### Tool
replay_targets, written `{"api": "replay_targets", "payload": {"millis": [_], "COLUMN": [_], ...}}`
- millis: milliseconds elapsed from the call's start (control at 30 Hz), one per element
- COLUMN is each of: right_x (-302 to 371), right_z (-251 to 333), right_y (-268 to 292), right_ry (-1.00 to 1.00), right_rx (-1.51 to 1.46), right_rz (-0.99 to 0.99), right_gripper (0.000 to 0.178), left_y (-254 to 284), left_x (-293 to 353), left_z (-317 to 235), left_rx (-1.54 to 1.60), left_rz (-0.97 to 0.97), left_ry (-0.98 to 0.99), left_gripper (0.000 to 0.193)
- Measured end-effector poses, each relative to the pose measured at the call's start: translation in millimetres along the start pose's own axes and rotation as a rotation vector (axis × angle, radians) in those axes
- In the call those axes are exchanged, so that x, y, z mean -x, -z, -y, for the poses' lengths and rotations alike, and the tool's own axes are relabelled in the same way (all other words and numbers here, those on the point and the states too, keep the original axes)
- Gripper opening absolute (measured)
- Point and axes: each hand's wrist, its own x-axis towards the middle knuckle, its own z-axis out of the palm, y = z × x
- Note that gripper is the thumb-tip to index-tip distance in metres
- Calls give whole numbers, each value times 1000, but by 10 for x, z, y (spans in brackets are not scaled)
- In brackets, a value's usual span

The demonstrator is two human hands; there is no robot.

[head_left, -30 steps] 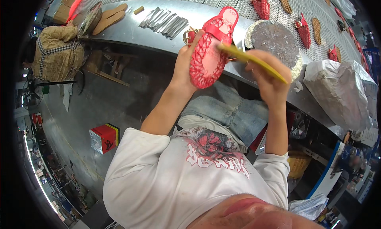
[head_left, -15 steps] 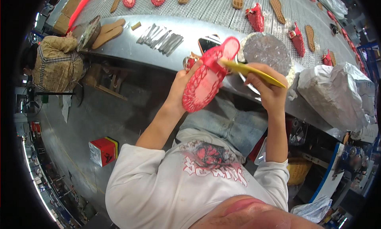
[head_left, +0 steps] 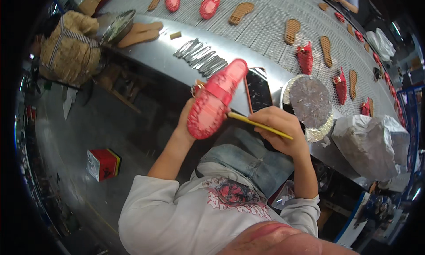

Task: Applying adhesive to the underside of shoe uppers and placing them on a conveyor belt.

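Bottom up, a red shoe (head_left: 204, 114) with a pink underside is tilted over the bench's near edge. My left hand (head_left: 184, 120) is closed around its far-left side, the fingers mostly hidden behind it. A thin yellow brush (head_left: 271, 128) lies in the closed grip of my right hand (head_left: 284, 127). The brush's tip is beside the shoe's right edge; whether it touches cannot be told. To the right of the shoe a dark-screened phone (head_left: 258, 90) rests on the metal bench. Beyond my right hand stands a round tub (head_left: 310, 101) with a crusted grey-brown top.
Thin metal strips (head_left: 200, 57) lie on the bench beside tan shoe-shaped pieces (head_left: 141, 34). A mesh-topped belt (head_left: 265, 16) carries tan soles (head_left: 291, 31) and red shoes (head_left: 304, 57). A white plastic sack (head_left: 371, 144) is at right. Another person (head_left: 71, 47) sits at left.
The shoe has tipped left and down in my left hand. My right hand has drawn the brush down from the strap area to the shoe's right edge. The view has also turned.
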Motion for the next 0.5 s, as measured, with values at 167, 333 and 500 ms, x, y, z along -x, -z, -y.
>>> {"api": "replay_targets", "payload": {"millis": [167, 333, 500], "right_x": [-630, -1370, -1943], "right_z": [-224, -877, -1524], "right_y": [-81, -326, -773], "right_ry": [3, -76, 59], "right_rx": [-78, 293, 483], "right_rz": [-148, 132, 107], "right_gripper": [18, 18, 15], "left_y": [299, 586, 639], "left_x": [198, 444, 542], "left_z": [-308, -311, -301], "left_rx": [224, 258, 292], "left_rz": [-17, -83, -189], "left_ry": [-99, -172, -216], "left_gripper": [61, 63, 60]}}
